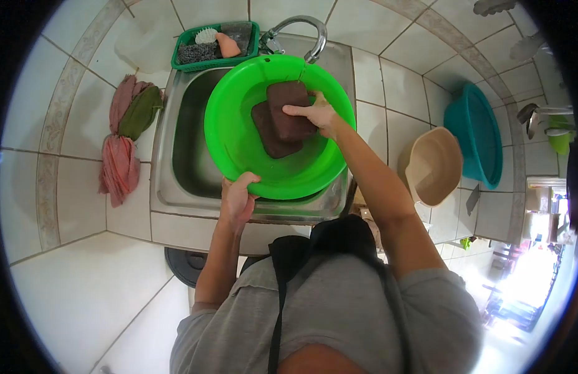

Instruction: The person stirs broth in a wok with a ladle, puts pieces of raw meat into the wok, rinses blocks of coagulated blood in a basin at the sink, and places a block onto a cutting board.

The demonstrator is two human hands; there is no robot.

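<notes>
The person's right hand (317, 114) has its grip clamped on a brown rectangular block with rounded corners (293, 126), inside a round bright-green plastic basin (230, 140) over a stainless-steel sink (188, 137). The left hand (240, 198) grips the basin's near rim. A second brown block (264, 127) lies partly behind the first; whether they touch is hard to tell.

A grey short-sleeved shirt (339, 305) sits beneath a black apron (348, 237) with long black straps (279, 311).
</notes>
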